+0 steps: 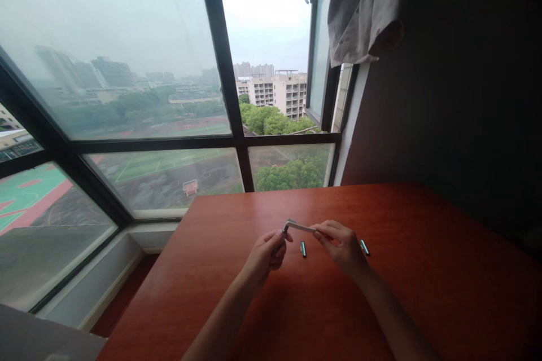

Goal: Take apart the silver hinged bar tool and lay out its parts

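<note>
Our forearms are extending from the bottom edge of the frame over the reddish-brown worktop, its smooth, wood-grained surface showing a soft sheen. Just below the frame's centre, we are holding one slim, angled implement: the left hand is gripping its darker part, and the right hand is pinching the end of its pale, straight strip. It is looking smooth, though we cannot tell metal from plastic. We are judging the handling as underway, with what is left unclear: a narrow green-and-dark piece is lying between the hands, and a similar piece is lying just right of the right hand, both ungrasped.
</note>
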`<state>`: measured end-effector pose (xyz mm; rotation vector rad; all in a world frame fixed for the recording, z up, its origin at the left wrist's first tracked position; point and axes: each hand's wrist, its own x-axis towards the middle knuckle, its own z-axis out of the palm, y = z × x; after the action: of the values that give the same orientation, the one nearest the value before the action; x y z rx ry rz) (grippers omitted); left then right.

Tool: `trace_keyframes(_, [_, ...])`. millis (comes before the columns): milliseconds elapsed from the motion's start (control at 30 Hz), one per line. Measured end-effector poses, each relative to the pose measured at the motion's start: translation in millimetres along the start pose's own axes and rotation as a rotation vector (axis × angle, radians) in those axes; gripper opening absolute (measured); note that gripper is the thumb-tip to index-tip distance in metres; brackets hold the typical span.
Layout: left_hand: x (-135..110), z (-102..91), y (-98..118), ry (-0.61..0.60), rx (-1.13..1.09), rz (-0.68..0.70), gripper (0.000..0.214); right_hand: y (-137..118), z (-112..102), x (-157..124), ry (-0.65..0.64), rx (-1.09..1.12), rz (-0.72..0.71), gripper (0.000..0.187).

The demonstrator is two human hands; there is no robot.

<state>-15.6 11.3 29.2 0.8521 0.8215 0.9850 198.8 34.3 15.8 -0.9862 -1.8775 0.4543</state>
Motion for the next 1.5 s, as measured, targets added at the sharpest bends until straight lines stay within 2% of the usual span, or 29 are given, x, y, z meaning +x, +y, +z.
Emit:
trace_keyframes(633, [-3.1, -1.4, 7.3, 0.019, -0.044, 0.081, 0.028, 2.5, -3.4, 1.1, 0.009, 0.011, 0.02, 0.021])
trace_keyframes(933, [0.8, -0.2, -0.1, -0.001, 0.03, 0.041, 0.033, -1.2, -2.5, 1.1, -0.006, 0.075, 0.019, 0.02])
trace_keyframes(1300, [-1.1, 0.4, 2.0, -0.005, -0.007, 0.043, 0.033, -5.8, -6.2, 3.4, -0.016, 0.1, 0.046, 0.025])
trace_keyframes(1500, [-3.1, -0.8, 7.4, 0.028, -0.037, 0.091, 0.032, -0.9, -5.5, 3.4, -0.001, 0.081, 0.077, 0.027])
